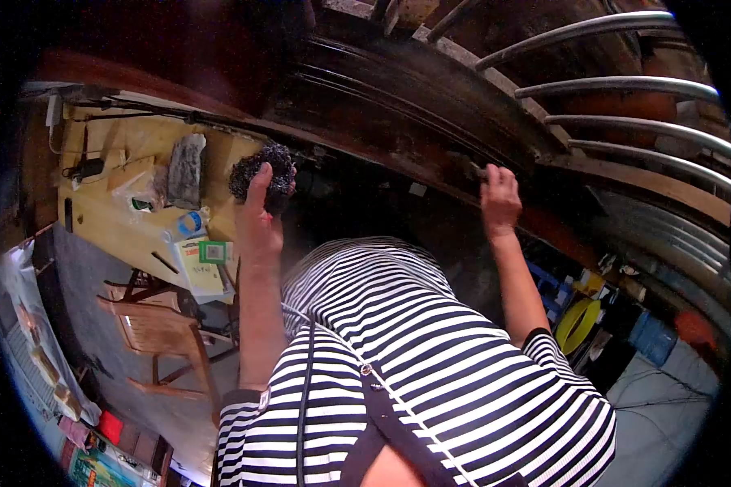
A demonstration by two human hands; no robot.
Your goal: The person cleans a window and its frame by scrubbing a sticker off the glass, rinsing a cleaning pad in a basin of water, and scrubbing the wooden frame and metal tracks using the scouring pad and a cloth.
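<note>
My left hand is closed around a dark, shiny, crinkled bundle, with the thumb lying across it. To the right, my right hand is raised against the dark wooden beam. Its fingers are bent together at a small pale thing on the beam's edge, too small to name. The two hands are well apart, on either side of my striped shirt.
Metal bars curve across the upper right. At left are a yellow table with papers and a grey cloth-like bundle, and a wooden chair. A yellow ring and blue container are at lower right.
</note>
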